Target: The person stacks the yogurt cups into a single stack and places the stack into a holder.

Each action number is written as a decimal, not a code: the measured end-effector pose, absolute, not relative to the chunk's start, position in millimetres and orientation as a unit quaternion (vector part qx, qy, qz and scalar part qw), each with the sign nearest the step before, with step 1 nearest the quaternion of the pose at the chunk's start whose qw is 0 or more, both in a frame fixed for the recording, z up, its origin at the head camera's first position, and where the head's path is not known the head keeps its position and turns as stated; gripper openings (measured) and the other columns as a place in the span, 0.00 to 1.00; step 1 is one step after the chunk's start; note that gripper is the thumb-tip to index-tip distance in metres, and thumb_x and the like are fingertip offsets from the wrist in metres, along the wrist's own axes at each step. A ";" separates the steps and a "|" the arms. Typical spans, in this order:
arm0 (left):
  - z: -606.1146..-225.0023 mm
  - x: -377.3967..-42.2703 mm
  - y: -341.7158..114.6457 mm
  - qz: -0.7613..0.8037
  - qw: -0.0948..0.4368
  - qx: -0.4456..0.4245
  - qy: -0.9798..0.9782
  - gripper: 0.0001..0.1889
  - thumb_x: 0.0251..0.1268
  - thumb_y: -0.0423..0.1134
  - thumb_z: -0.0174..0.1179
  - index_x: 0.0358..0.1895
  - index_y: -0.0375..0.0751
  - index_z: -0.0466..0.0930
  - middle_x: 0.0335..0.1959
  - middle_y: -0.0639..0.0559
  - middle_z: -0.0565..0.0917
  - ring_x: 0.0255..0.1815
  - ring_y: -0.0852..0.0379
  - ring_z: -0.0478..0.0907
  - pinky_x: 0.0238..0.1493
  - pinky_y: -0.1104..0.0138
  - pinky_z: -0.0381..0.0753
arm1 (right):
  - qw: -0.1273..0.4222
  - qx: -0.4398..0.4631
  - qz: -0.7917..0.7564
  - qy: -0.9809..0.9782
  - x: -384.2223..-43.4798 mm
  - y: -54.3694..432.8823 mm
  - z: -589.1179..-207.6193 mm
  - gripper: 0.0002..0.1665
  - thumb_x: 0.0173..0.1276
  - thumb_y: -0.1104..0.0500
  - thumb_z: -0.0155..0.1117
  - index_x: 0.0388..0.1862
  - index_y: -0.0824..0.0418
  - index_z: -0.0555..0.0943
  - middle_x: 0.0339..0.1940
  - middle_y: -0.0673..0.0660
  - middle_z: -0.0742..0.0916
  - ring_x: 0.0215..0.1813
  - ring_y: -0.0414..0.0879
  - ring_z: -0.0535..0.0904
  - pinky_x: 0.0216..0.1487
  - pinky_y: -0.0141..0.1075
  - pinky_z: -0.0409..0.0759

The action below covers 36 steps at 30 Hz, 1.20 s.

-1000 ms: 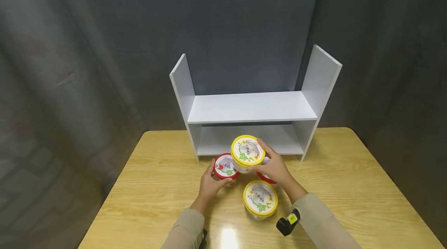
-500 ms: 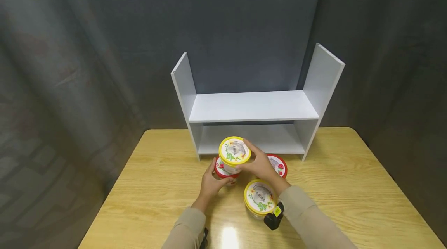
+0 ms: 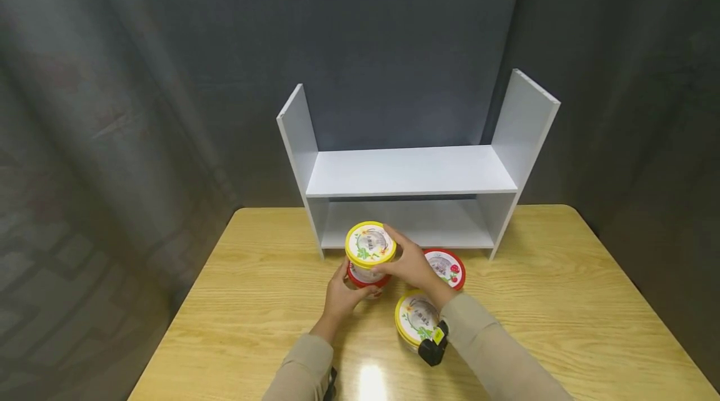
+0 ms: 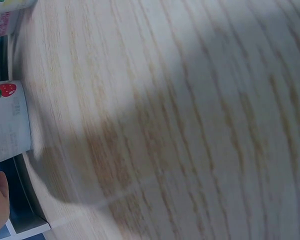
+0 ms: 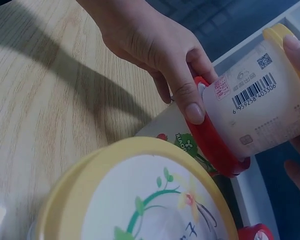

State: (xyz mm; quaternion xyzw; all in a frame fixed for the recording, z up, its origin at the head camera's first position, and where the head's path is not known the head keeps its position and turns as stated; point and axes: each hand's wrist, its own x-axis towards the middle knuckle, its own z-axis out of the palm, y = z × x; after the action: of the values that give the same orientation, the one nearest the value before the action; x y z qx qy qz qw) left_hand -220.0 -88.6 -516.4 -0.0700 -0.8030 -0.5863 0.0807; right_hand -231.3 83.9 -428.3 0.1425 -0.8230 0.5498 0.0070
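Observation:
In the head view, my left hand (image 3: 339,298) grips a red-lidded tub (image 3: 362,276) standing on the table, thumb and fingers on opposite sides. My right hand (image 3: 413,268) holds a yellow-lidded tub (image 3: 369,243) directly on top of it. The right wrist view shows the upper tub's barcoded wall (image 5: 257,95) meeting the red lid (image 5: 215,140), which my left hand (image 5: 160,50) touches. A second yellow-lidded tub (image 3: 415,313) stands nearer me, partly behind my right wrist. Another red-lidded tub (image 3: 447,267) sits just beyond my right forearm. The left wrist view catches a strawberry-printed tub (image 4: 7,122) at its edge.
A white two-tier shelf (image 3: 410,171) stands at the back of the wooden table (image 3: 253,288), close behind the tubs. Its upright side panels (image 3: 523,113) rise above the upper board. Dark grey curtains (image 3: 405,45) enclose the table at the back and sides.
My right hand has moved left with the yellow-lidded tub, from beside the left red-lidded tub to on top of it. The right red-lidded tub has come into fuller view. My left hand has barely moved.

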 end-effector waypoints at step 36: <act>-506.3 -212.4 -85.2 -0.586 0.092 -0.066 -0.802 0.47 0.32 0.42 0.72 0.63 0.40 0.58 0.55 0.41 0.69 0.55 0.46 0.64 0.55 0.54 0.63 | -0.022 0.112 0.542 -0.832 -219.9 89.5 -424.0 0.57 0.37 0.49 0.74 0.66 0.47 0.53 0.62 0.55 0.66 0.61 0.56 0.59 0.56 0.56 0.57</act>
State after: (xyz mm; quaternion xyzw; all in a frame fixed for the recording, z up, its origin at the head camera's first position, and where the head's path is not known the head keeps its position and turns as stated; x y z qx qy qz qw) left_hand -212.4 -85.2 -506.3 -0.0656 -0.8021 -0.5864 0.0918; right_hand -219.9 89.5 -424.0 0.1117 -0.8325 0.5422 -0.0221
